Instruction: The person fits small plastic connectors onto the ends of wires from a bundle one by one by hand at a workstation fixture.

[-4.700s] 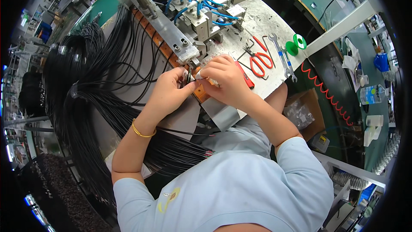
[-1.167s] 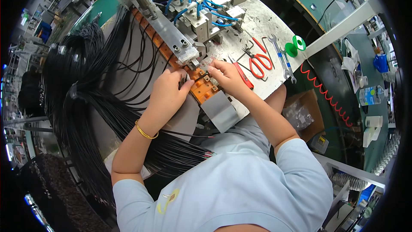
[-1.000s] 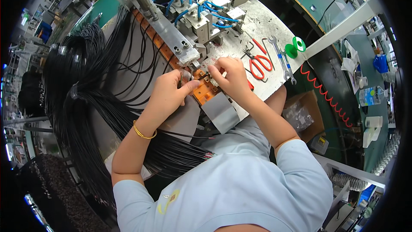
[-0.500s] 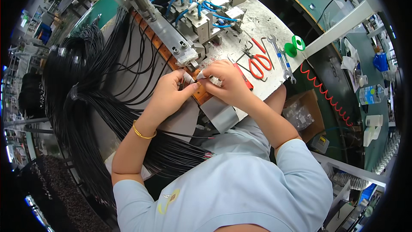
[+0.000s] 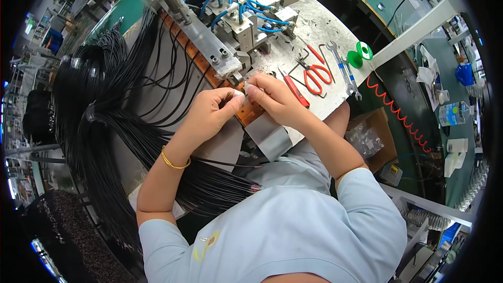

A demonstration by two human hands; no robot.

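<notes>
Over the orange rail [image 5: 200, 63], left hand [image 5: 212, 112] and right hand [image 5: 276, 99] are pinched closed, contents too hidden to tell, with black cables [image 5: 102, 118] massed at nine o'clock.

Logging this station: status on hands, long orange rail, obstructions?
Left hand and right hand close together over long orange rail, partly covering it. Grip details unclear. Silver metal machine arm just beyond both hands.

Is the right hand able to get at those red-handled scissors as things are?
Probably yes: the scissors lie uncovered on the pale tabletop, to the right of the right hand. Only a flat-lying red-handled tool seems to be between, though that hand is occupied close beside the left hand.
</notes>
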